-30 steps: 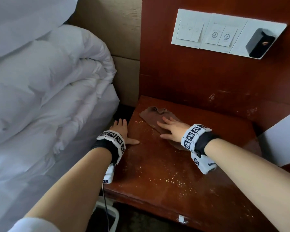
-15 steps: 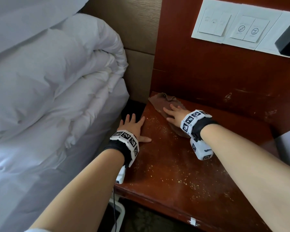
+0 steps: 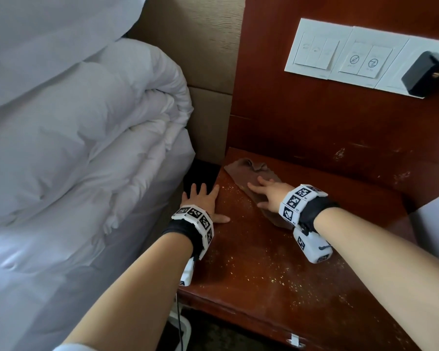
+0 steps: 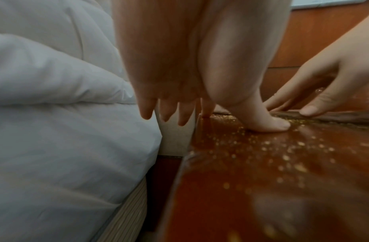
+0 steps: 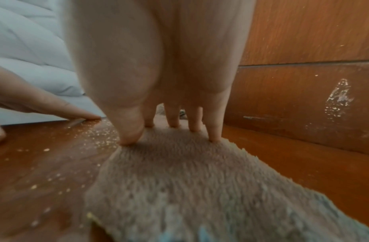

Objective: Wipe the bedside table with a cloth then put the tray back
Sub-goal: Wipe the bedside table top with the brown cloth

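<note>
From the head view we see the right hand (image 3: 270, 196) laid flat on a brown fuzzy cloth (image 3: 249, 173) at the back left part of the glossy reddish-brown wooden counter (image 3: 276, 287), its fingers (image 3: 254, 186) straight and spread, pressing down and clenching nothing. The left hand (image 3: 203, 201) sits at the counter's left edge, released and holding nothing, thumb out on the wood and the other fingers reaching past the edge toward the gap beside the bed. Pale yellow crumbs (image 3: 271, 272) speckle the wood in front of the cloth and between the two hands. Switch to the right wrist camera and we get what the head view cannot give: the cloth's (image 5: 179, 172) shaggy pile up close, with fingertips (image 5: 214, 135) dimpling into its far end, a bluish patch in the near edge, and scuffed white marks (image 5: 336, 98) on the wooden back panel. The left wrist camera shows us the left thumb (image 4: 270, 124) planted on the wood among the crumbs (image 4: 283, 155) while the other fingers (image 4: 165, 113) hang off the edge, apart from the surface, over the white bedding (image 4: 65, 131); it also catches the right hand (image 4: 316, 91) resting on the edge of the cloth (image 4: 334, 117). Only the head view takes in the rolled white duvet (image 3: 86, 148), the white switch panel (image 3: 340, 57) on the wall and the black block (image 3: 423, 74) at its right end. The tray we cannot find in any view.
</note>
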A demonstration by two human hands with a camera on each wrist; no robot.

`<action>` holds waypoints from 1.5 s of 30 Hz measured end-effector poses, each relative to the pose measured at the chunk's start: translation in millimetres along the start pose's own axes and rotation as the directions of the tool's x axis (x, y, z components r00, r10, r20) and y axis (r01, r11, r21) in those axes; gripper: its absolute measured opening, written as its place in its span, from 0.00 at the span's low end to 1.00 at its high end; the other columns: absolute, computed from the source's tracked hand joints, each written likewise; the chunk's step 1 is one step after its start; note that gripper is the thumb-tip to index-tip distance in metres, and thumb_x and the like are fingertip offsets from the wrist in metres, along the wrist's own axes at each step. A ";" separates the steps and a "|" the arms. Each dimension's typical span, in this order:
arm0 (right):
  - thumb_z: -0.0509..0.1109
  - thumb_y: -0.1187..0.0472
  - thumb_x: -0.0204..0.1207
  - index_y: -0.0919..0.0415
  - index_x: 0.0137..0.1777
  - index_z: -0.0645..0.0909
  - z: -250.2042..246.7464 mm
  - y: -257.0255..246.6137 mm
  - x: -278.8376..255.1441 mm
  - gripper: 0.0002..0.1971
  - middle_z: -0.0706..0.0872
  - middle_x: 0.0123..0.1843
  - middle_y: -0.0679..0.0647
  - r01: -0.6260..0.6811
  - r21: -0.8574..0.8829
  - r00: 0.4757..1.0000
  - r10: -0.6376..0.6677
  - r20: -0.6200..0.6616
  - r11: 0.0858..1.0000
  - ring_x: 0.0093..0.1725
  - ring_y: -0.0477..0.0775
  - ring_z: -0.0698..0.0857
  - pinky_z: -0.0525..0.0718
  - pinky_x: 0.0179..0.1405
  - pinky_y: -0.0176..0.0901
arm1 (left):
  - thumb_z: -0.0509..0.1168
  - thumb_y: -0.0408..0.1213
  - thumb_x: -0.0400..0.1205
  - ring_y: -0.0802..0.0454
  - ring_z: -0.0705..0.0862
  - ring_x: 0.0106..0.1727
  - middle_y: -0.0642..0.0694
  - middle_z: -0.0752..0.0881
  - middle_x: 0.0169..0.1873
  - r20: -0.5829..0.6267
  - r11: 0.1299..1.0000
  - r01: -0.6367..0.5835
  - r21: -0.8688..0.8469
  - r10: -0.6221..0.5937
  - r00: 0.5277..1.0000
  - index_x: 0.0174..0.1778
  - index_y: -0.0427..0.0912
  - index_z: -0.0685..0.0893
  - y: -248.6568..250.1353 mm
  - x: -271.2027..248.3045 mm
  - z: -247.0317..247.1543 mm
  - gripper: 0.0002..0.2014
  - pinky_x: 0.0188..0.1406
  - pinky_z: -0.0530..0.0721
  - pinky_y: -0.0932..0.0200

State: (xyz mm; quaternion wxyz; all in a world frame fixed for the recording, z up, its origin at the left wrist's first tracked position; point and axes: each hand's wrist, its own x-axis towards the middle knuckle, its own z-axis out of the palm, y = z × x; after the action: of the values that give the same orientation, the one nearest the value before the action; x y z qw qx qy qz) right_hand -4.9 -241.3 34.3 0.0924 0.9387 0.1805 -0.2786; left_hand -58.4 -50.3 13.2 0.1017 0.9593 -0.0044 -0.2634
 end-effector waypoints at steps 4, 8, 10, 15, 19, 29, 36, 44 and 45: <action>0.59 0.52 0.85 0.42 0.84 0.42 -0.4 0.0 3.7 0.34 0.40 0.87 0.53 0.001 0.022 1.000 -0.001 0.017 1.000 0.85 0.64 0.47 0.56 0.83 0.59 | 0.67 0.63 0.73 0.36 0.41 0.84 0.40 0.43 0.84 -0.003 1.000 -0.006 0.002 0.006 1.000 0.84 0.52 0.40 -1.4 3.5 -0.4 0.52 0.81 0.46 0.36; 0.58 0.50 0.85 0.42 0.84 0.41 -5.5 -1.5 11.7 0.34 0.39 0.86 0.53 -0.014 0.027 1.000 0.013 0.021 1.000 0.85 0.65 0.45 0.55 0.83 0.60 | 0.67 0.64 0.73 0.36 0.42 0.84 0.40 0.44 0.84 -0.009 1.000 -0.006 -0.014 0.006 1.000 0.84 0.53 0.40 -3.8 5.9 1.6 0.53 0.81 0.46 0.36; 0.58 0.50 0.85 0.43 0.84 0.40 -9.7 -3.2 15.7 0.35 0.39 0.86 0.54 -0.026 0.031 0.999 0.025 0.026 0.999 0.85 0.66 0.45 0.55 0.83 0.60 | 0.67 0.64 0.72 0.36 0.42 0.84 0.40 0.44 0.84 -0.007 1.000 0.002 -0.013 -0.002 1.000 0.84 0.54 0.40 -4.1 6.1 1.8 0.53 0.81 0.47 0.35; 0.57 0.50 0.85 0.44 0.84 0.39 -10.4 -5.6 16.4 0.34 0.39 0.86 0.55 -0.045 0.043 0.999 0.043 0.031 0.998 0.85 0.67 0.45 0.55 0.82 0.61 | 0.68 0.62 0.73 0.34 0.47 0.83 0.38 0.49 0.83 -0.028 0.996 0.083 0.016 -0.083 0.996 0.84 0.53 0.44 8.5 4.9 -0.5 0.51 0.80 0.52 0.33; 0.58 0.49 0.85 0.44 0.84 0.41 0.5 1.1 2.7 0.35 0.40 0.86 0.55 -0.025 0.046 1.000 0.024 0.020 0.999 0.85 0.67 0.47 0.55 0.82 0.61 | 0.70 0.59 0.73 0.33 0.50 0.83 0.37 0.51 0.83 -0.007 0.990 0.135 -0.042 -0.136 0.991 0.84 0.53 0.45 13.8 3.3 0.7 0.50 0.79 0.54 0.34; 0.59 0.48 0.84 0.42 0.84 0.45 41.6 64.4 -49.6 0.34 0.43 0.87 0.53 -0.099 0.137 0.994 0.104 -0.026 0.986 0.85 0.66 0.48 0.55 0.83 0.57 | 0.75 0.51 0.72 0.35 0.53 0.83 0.38 0.54 0.82 -0.072 0.985 0.014 -0.174 -0.027 0.997 0.83 0.47 0.53 52.6 -2.5 -0.2 0.49 0.80 0.61 0.40; 0.60 0.49 0.83 0.40 0.84 0.45 79.2 106.1 -91.8 0.34 0.41 0.87 0.50 -0.175 0.215 0.983 0.182 -0.013 0.961 0.85 0.64 0.46 0.57 0.82 0.58 | 0.73 0.49 0.75 0.40 0.55 0.84 0.41 0.47 0.84 0.013 0.979 -0.186 -0.089 0.187 0.982 0.84 0.52 0.53 120.2 -5.6 7.8 0.46 0.82 0.61 0.49; 0.60 0.47 0.83 0.38 0.83 0.45 109.3 148.3 -130.9 0.34 0.40 0.86 0.48 -0.264 0.293 0.962 0.271 0.016 0.919 0.85 0.64 0.45 0.54 0.83 0.61 | 0.70 0.55 0.75 0.38 0.48 0.85 0.40 0.45 0.84 0.057 0.965 -0.262 0.033 0.260 0.964 0.84 0.52 0.50 182.9 2.0 22.2 0.46 0.82 0.56 0.39; 0.60 0.47 0.83 0.38 0.83 0.45 111.4 151.7 -133.3 0.34 0.40 0.86 0.47 -0.267 0.304 0.961 0.276 0.014 0.915 0.85 0.63 0.45 0.54 0.83 0.61 | 0.70 0.55 0.76 0.37 0.47 0.84 0.40 0.44 0.84 0.056 0.965 -0.259 0.032 0.257 0.965 0.84 0.52 0.50 186.6 3.5 24.0 0.46 0.82 0.56 0.39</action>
State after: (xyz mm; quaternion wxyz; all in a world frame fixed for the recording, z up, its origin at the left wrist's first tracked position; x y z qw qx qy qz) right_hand -104.2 -449.3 27.4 -0.0175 0.9616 0.0051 -0.2738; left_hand -59.1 -237.9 28.1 0.1165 0.9452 -0.1369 -0.2724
